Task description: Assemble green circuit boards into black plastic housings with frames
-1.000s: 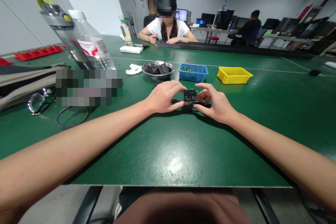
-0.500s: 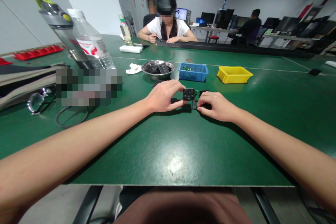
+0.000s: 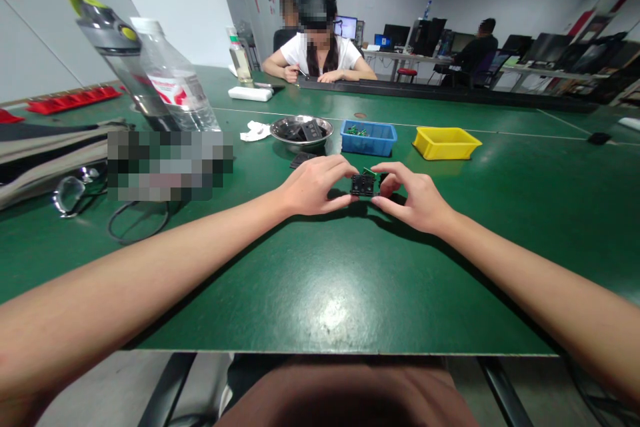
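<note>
Green smooth-topped table (image 3: pixel 280 293), viewed from its near edge. Both forearms reach in from the near left and near right; the hands face each other around the middle.

Left hand (image 3: pixel 320 185): thumb and forefinger pinch a small black plastic boxy part (image 3: pixel 362 185) by its left end. The part sits between the two hands, shadow on the tabletop beneath it. Right hand (image 3: pixel 423 203): thumb and fingers curved, a moderate gap between the tips, set at the part's right end; cannot tell whether they press on it. A small bright-green thin piece (image 3: pixel 369 172) shows at the part's far right corner, by the right forefinger. A dark piece (image 3: pixel 384 179) shows through the curve of the right hand, mostly hidden.

Beyond the hands, left to right: crumpled white tissue (image 3: pixel 254 131); round shiny metal bowl (image 3: pixel 300 146) heaped with black plastic pieces (image 3: pixel 313 129); rectangular blue plastic bin (image 3: pixel 367 146) with small green pieces (image 3: pixel 356 131) inside; rectangular yellow plastic bin (image 3: pixel 445 151), well apart from the blue one. A flat black piece (image 3: pixel 303 159) lies just near of the bowl, beside the left hand.

Far left: clear plastic bottle with red-and-white label (image 3: pixel 175 90), next to a grey bottle with yellow-green lid (image 3: pixel 117 47). Far side: a seated person in a white short-sleeved top (image 3: pixel 345 52), forearms on the table.
</note>
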The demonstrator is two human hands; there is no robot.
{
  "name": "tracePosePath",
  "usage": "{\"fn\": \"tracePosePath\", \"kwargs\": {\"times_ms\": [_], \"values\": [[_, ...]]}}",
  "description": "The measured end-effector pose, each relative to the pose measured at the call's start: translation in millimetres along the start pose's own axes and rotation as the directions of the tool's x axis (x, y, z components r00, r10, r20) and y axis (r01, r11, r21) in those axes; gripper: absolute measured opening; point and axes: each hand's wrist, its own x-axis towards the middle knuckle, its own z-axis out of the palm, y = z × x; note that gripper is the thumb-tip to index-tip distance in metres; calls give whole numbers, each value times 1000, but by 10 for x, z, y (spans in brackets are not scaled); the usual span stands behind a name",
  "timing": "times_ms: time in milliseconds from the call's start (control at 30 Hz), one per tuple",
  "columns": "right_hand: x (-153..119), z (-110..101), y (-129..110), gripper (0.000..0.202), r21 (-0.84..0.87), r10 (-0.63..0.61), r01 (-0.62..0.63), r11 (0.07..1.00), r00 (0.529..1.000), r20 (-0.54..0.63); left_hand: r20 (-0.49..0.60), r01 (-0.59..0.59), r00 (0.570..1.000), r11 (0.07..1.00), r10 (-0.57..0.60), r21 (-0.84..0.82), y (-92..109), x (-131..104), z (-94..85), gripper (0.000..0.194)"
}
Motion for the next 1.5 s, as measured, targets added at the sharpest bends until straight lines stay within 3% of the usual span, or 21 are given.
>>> {"fn": "tracePosePath", "kwargs": {"times_ms": [667,1500], "values": [[-7,34,-10,33,20,-72,72,997,997,2,26,-24,999,999,23,22,37,13,6,30],[-7,23,-19,32,20,-35,35,999,999,8,39,-22,999,1000,22,-2,28,11,9,31]]}}
